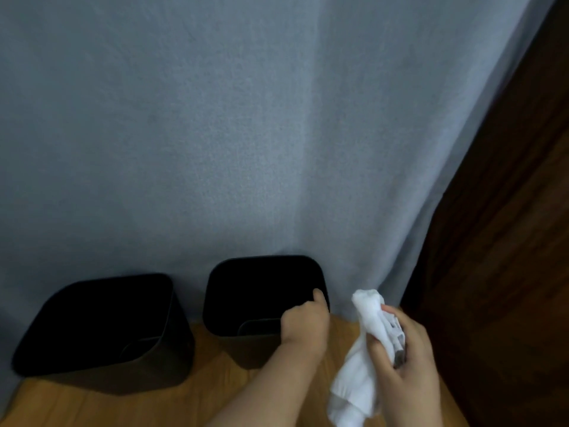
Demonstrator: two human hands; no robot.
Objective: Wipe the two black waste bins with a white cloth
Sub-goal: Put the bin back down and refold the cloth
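**Right-hand bin gripped at the rim, cloth bunched in the other hand**

Nearest the camera: right hand (406, 349), fingers curled around a crumpled white cloth (366, 359). Bunched top of the cloth poking up above the fingers; loose tail hanging down past the wrist toward the bottom edge of the view. Something dark and small tucked against the cloth inside the grip, too blurred to name.

Just left of that: left hand (304, 322), reaching forward, fingers hooked over the near right corner of the right-hand black waste bin (246, 303), gripping the rim, thumb side on the outside wall. Cloth held apart from both bins, touching neither.

Underneath: wooden floor (209, 380), warm brown planks.

Further left: left-hand black waste bin (101, 328), standing apart from its twin with a strip of floor between them. Both bins square-mouthed with rounded corners, open side up, insides dark.

Behind both: grey curtain (215, 134), hanging in soft vertical folds down to the floor, the bins close against it.

Far right: dark wooden panel (508, 226), running up the edge of the view.

No brand, label or readable writing on bins, cloth or anything else.
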